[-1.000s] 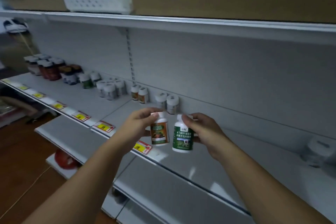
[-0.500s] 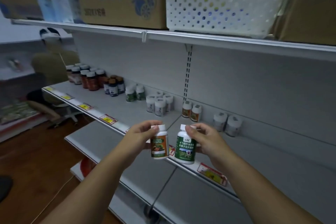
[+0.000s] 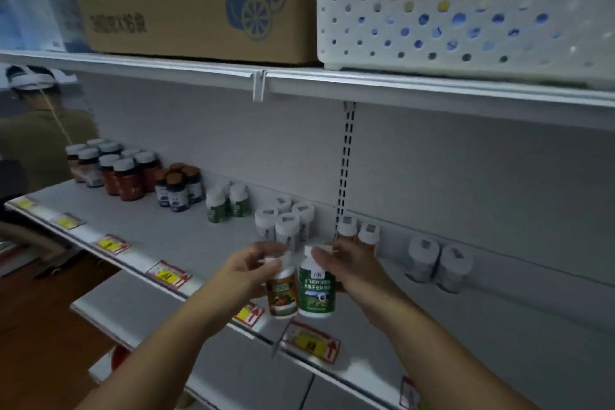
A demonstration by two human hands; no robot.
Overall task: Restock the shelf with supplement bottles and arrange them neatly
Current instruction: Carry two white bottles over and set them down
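Note:
My left hand (image 3: pixel 246 271) grips an orange-labelled supplement bottle (image 3: pixel 282 293) by its white cap and side. My right hand (image 3: pixel 352 268) holds a green-labelled supplement bottle (image 3: pixel 316 289) the same way. The two bottles touch side by side, upright, in the air above the front edge of the grey shelf (image 3: pixel 186 243). Behind them on the shelf stand white-capped bottles (image 3: pixel 286 226) and two orange bottles (image 3: pixel 357 235) against the back wall.
Along the shelf to the left stand green bottles (image 3: pixel 226 203), dark bottles (image 3: pixel 178 188) and red bottles (image 3: pixel 116 170). Two white bottles (image 3: pixel 437 263) stand at the right. A cardboard box (image 3: pixel 193 0) and a white perforated basket (image 3: pixel 466 7) sit on the upper shelf. A person (image 3: pixel 36 130) is at the far left.
The view has swung left and closer to the shelf. Both hands have brought the two bottles together until they touch, nearer the white-capped bottles.

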